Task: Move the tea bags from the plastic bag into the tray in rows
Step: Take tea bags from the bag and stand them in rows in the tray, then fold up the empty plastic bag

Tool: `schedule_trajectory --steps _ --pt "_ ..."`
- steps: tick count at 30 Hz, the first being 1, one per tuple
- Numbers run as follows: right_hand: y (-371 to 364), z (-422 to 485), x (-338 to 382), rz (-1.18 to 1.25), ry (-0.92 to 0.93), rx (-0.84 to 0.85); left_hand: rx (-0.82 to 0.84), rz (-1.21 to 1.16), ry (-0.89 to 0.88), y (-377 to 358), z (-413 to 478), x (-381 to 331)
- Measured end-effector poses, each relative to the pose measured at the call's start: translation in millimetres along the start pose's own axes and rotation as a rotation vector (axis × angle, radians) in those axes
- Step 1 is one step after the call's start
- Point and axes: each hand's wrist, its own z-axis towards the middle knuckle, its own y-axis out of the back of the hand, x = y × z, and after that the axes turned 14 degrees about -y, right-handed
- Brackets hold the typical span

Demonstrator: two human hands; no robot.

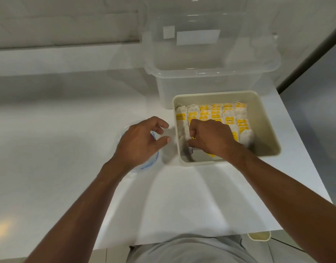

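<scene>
Cream tray (265, 130) sits on the white table (182, 196) w/ yellow-tagged tea bags (216, 112) in rows across its far part. Your right hand (210, 137) is inside, near-left corner, fingers curled, pinching a tea bag (191, 149). Your left hand (140, 143) hovers over the clear plastic bag (146, 165), fingers loosely spread, holding nothing. Clear bin (201, 82) is just behind the tray.

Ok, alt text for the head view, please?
The right hand pinches a tea bag at the near corner of the beige tray, beside rows of yellow-tagged tea bags. The left hand hovers open over the plastic bag; a clear bin stands behind the tray.
</scene>
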Motion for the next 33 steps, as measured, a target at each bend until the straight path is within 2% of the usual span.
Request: schedule_trajectory --steps 3,7,12,14,20,23,28,33 --pt "12 -9 1 0.237 0.027 0.029 -0.051 0.092 0.033 10 -11 18" --pt "26 -30 23 0.444 0.078 -0.06 -0.068 0.244 0.078 26 -22 36" --pt "26 -51 66 0.605 0.159 -0.079 -0.125 0.235 0.082 33 -33 50" --pt "20 -52 83 0.536 0.217 -0.062 -0.155 0.243 0.095 32 -37 53" --pt "-2 -11 128 -0.059 0.206 -0.156 -0.154 0.363 0.219 26 -46 65" --pt "-8 8 138 -0.164 0.142 -0.214 -0.146 0.304 0.293 25 -46 67" --pt "-6 14 141 -0.11 0.069 -0.246 -0.102 0.188 0.372 20 -59 69" --pt "13 4 131 0.201 0.0 -0.135 -0.204 0.056 0.323 16 -60 78"
